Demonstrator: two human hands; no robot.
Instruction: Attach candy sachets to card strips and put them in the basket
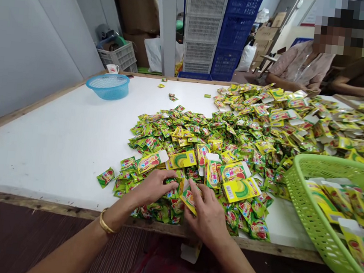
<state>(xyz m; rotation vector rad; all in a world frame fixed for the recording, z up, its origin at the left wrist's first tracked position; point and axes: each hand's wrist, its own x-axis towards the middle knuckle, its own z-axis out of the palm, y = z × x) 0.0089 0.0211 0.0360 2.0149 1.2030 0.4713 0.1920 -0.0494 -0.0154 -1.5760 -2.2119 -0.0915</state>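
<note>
My right hand (208,214) grips a small green-and-yellow printed box (190,197) near the table's front edge, with the box's white end flap turned up. Close to its left side, my left hand (156,187) has its thumb and fingers curled around a small green sachet (173,190). Beneath both hands spreads a heap of similar sachets (202,125). Several flattish boxes lie on the heap just beyond my fingers, among them a yellow one with a barcode (241,189) and one with an open white flap (152,161).
A green plastic basket (304,208) holding filled boxes overhangs the front edge at right. More boxes (278,105) are piled at the back right, before a seated person (300,66). A blue basket (109,87) stands back left. Stacked crates (205,27) rise behind the white table (55,141).
</note>
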